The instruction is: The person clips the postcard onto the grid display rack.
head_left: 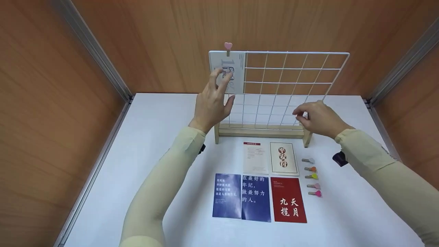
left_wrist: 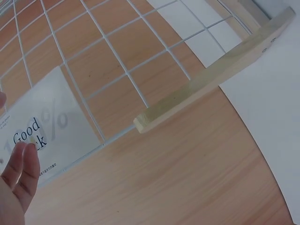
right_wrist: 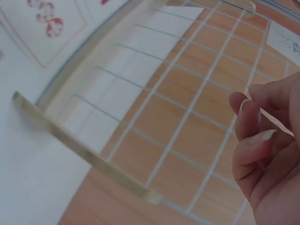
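A white "Good Luck" card hangs at the upper left of a white wire grid. One clip with a pink heart pins its top edge to the grid's top bar. My left hand is raised in front of the card, fingers spread and slightly bent, holding nothing; in the left wrist view its fingertips overlap the printed words. Beside the grid's right side is my right hand. Its fingers curl loosely toward the thumb, with nothing visible between them.
The grid stands in a wooden base. Before it lie a white text card, a cream card, two blue cards and a red card. Several coloured clips form a column at right. Wooden walls enclose the table.
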Demonstrator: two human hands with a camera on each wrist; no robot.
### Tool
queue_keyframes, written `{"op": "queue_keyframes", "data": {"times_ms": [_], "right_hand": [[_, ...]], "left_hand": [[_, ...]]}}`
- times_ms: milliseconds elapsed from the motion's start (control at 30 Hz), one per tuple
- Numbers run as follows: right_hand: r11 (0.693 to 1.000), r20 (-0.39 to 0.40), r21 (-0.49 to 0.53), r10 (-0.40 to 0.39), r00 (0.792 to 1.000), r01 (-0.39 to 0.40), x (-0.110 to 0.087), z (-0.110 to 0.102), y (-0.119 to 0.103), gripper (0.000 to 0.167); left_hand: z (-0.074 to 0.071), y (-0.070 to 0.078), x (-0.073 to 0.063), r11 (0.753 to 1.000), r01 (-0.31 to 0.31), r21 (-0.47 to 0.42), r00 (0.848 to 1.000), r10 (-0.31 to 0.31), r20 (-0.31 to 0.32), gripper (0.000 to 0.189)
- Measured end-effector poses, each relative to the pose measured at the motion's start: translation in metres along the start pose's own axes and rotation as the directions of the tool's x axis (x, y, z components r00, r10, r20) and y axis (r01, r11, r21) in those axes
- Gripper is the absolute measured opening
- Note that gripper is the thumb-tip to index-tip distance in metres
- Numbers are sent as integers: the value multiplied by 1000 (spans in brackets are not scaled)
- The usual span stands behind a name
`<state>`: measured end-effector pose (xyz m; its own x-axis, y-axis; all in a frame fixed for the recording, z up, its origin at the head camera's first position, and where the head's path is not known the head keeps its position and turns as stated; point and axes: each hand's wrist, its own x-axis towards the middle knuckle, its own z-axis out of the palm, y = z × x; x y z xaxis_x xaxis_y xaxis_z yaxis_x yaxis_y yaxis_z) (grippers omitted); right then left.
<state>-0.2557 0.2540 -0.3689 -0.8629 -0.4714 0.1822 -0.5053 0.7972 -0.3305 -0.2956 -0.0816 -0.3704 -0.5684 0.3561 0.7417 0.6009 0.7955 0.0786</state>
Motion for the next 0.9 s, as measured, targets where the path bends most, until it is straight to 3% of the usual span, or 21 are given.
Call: {"op": "queue_keyframes", "data": {"times_ms": [233,533,900], "right_hand": [[991,86,23,131,988,-134,-22,18,15,19],[953,195,47,286,938,-300,-46,43,33,27],[924,281,17,363,888,-383,-62,65,47,30]], "left_hand": [[8,9,-5,1000,1,-9,997,0,78,54],[26,23,-21,999,28,-23,987,-24,160,54],[40,28,-46,996,74,-40,966,-62,252,59]]}}
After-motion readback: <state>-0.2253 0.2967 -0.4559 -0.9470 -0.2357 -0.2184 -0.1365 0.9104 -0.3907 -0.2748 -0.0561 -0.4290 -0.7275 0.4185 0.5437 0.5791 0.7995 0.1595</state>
